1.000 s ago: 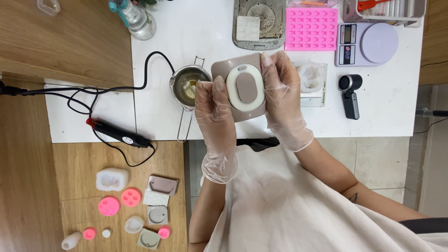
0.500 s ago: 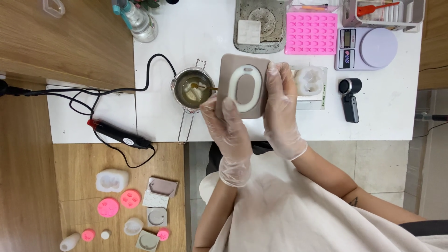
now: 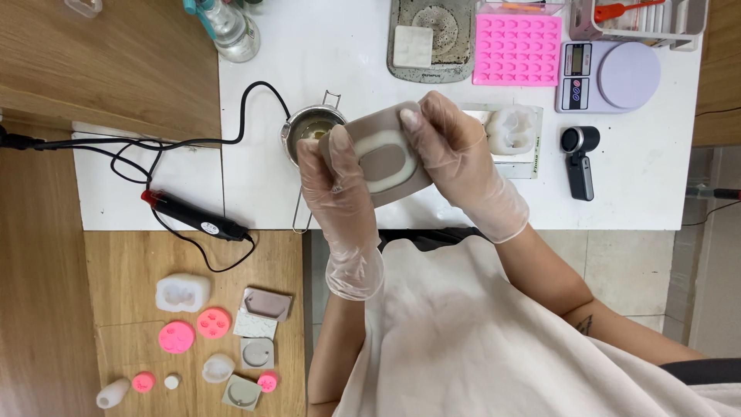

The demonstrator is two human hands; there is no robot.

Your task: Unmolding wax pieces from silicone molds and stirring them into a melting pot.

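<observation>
Both gloved hands gripped a taupe silicone mould above the white table. The left hand was clamped on the mould's left edge, thumb pressed on its face; the right hand was clamped on its right and upper edge. The mould was tilted, its oval ring cavity filled with white wax. Just behind the left hand stood a metal melting pot with a long wire handle. A white mould lay just right of the right hand. A pink mould tray, a digital scale and a black heat tool lay well apart.
</observation>
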